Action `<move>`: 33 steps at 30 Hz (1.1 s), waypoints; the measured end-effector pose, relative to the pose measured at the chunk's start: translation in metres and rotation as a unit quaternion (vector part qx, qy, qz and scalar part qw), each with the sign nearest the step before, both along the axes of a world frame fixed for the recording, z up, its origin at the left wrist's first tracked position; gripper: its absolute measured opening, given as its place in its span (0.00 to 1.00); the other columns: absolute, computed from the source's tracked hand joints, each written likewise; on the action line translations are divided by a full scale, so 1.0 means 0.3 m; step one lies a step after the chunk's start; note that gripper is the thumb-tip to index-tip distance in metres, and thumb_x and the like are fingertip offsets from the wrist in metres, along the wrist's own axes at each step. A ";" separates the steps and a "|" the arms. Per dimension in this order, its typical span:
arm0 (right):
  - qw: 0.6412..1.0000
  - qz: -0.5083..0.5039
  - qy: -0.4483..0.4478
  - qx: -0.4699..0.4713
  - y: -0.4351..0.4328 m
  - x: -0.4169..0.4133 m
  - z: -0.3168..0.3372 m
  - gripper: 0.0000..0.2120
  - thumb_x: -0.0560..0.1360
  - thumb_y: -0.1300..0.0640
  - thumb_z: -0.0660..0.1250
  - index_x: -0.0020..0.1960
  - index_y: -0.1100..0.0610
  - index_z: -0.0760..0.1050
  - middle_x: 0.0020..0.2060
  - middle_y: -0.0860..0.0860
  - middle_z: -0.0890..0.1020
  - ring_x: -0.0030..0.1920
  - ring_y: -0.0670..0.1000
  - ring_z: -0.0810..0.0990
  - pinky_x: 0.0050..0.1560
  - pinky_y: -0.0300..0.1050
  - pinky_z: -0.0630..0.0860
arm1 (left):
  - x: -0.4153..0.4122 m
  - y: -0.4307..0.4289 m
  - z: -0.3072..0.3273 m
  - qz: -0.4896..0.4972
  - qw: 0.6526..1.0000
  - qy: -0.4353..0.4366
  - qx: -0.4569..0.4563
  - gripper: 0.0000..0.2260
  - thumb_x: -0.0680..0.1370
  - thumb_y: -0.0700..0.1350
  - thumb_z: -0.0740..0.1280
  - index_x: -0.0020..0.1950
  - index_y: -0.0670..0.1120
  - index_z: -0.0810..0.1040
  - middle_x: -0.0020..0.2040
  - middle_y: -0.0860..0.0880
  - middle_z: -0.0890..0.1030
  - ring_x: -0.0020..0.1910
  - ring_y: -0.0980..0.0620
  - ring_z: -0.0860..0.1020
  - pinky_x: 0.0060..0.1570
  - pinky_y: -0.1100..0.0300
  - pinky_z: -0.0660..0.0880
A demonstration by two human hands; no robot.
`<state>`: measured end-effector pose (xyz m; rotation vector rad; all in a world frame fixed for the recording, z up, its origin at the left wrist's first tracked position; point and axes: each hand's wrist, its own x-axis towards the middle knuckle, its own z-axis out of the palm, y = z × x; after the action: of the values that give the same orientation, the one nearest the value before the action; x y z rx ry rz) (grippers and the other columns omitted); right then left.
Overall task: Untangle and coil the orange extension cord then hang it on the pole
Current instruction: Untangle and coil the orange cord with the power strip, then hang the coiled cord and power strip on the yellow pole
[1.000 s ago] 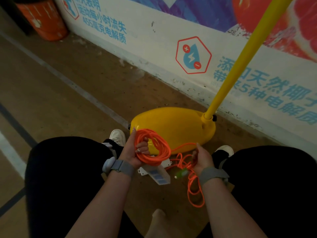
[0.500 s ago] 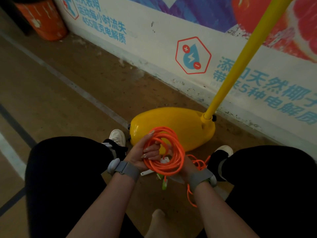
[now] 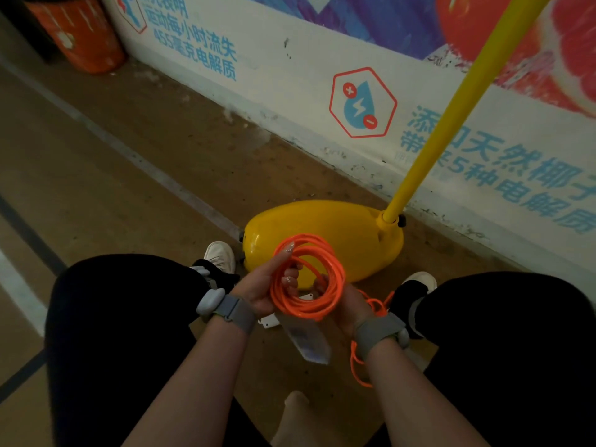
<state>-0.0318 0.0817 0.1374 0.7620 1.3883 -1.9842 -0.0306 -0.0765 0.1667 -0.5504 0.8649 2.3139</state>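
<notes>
The orange extension cord (image 3: 335,287) is wound into a round coil of several loops between my knees. My left hand (image 3: 266,285) grips the coil's left side, fingers curled through the loops. My right hand (image 3: 346,306) sits behind the coil's right side, mostly hidden by it, and holds the cord there. A loose tail of the cord (image 3: 358,369) runs under my right wrist and loops on the floor. The yellow pole (image 3: 451,117) rises slanting from its yellow base (image 3: 322,230) just beyond the coil.
A white power strip (image 3: 304,337) lies on the floor under my hands. A painted wall (image 3: 322,59) runs behind the pole. An orange barrel (image 3: 80,37) stands at the far left. My knees and white shoes flank the work.
My right hand came up from the loose cord on the floor to the coil, laying on another loop. The coil rose and grew. Less loose cord lies on the floor.
</notes>
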 end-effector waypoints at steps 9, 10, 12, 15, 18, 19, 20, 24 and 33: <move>0.977 0.055 0.069 0.193 0.045 -0.036 0.056 0.22 0.77 0.43 0.60 0.30 0.53 0.76 0.28 0.52 0.77 0.36 0.53 0.76 0.45 0.48 0.74 | 0.003 0.022 -0.020 0.033 0.963 0.091 -0.252 0.10 0.78 0.46 0.66 0.55 0.42 0.75 0.34 0.45 0.79 0.28 0.52 0.78 0.27 0.60 0.77; 0.974 0.057 0.081 0.205 0.047 -0.036 0.065 0.23 0.77 0.42 0.59 0.30 0.52 0.75 0.28 0.53 0.77 0.37 0.54 0.77 0.47 0.50 0.74 | 0.004 0.028 -0.019 0.039 0.961 0.096 -0.256 0.10 0.78 0.46 0.66 0.55 0.42 0.75 0.34 0.45 0.79 0.29 0.52 0.78 0.28 0.60 0.77; 0.969 0.063 0.111 0.209 0.049 -0.034 0.084 0.25 0.78 0.40 0.57 0.31 0.53 0.76 0.29 0.52 0.79 0.39 0.55 0.79 0.50 0.51 0.76 | 0.004 0.031 -0.021 0.054 0.959 0.099 -0.259 0.10 0.78 0.45 0.66 0.56 0.41 0.75 0.36 0.45 0.79 0.30 0.52 0.79 0.29 0.59 0.77; 0.962 0.105 0.139 0.209 0.041 -0.029 0.118 0.26 0.78 0.37 0.53 0.39 0.51 0.81 0.40 0.54 0.84 0.47 0.55 0.83 0.54 0.50 0.77 | 0.004 0.016 -0.024 0.047 0.953 0.112 -0.279 0.07 0.77 0.44 0.67 0.51 0.42 0.76 0.38 0.44 0.78 0.35 0.51 0.80 0.39 0.55 0.80; 0.951 0.141 0.160 0.223 0.032 -0.029 0.155 0.26 0.79 0.38 0.49 0.51 0.52 0.81 0.50 0.56 0.82 0.55 0.56 0.79 0.61 0.51 0.73 | 0.011 0.009 -0.020 0.022 0.948 0.128 -0.291 0.06 0.75 0.41 0.69 0.51 0.46 0.77 0.44 0.44 0.81 0.43 0.49 0.81 0.47 0.49 0.79; 0.947 0.143 0.171 0.230 0.031 -0.030 0.164 0.26 0.80 0.39 0.48 0.60 0.54 0.78 0.56 0.57 0.80 0.60 0.57 0.77 0.64 0.50 0.71 | 0.013 0.012 -0.016 0.021 0.945 0.138 -0.297 0.07 0.75 0.40 0.69 0.52 0.46 0.77 0.46 0.45 0.81 0.44 0.49 0.81 0.45 0.51 0.80; 0.943 0.145 0.182 0.237 0.033 -0.033 0.165 0.26 0.81 0.41 0.48 0.67 0.54 0.73 0.62 0.57 0.77 0.64 0.57 0.74 0.66 0.48 0.68 | 0.014 0.017 -0.012 0.024 0.941 0.148 -0.302 0.08 0.75 0.39 0.70 0.52 0.46 0.77 0.46 0.45 0.82 0.44 0.49 0.82 0.42 0.55 0.80; 0.924 0.151 0.236 0.261 0.032 -0.029 0.189 0.22 0.82 0.48 0.48 0.72 0.54 0.66 0.68 0.56 0.71 0.70 0.56 0.66 0.71 0.46 0.61 | 0.005 0.014 -0.003 0.034 0.922 0.192 -0.335 0.09 0.74 0.41 0.70 0.53 0.45 0.77 0.43 0.45 0.84 0.44 0.48 0.83 0.39 0.58 0.80; 0.933 0.071 0.293 0.196 0.029 -0.075 0.354 0.17 0.80 0.45 0.55 0.50 0.55 0.76 0.57 0.64 0.75 0.52 0.55 0.78 0.46 0.43 0.73 | -0.051 0.034 0.131 0.106 0.875 0.304 -0.362 0.04 0.76 0.40 0.67 0.49 0.43 0.80 0.40 0.48 0.85 0.41 0.51 0.84 0.38 0.60 0.79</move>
<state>-0.0543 0.0903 0.2436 0.2036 2.1635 -1.9188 -0.0460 -0.0662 0.2061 -0.1887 2.1093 2.3293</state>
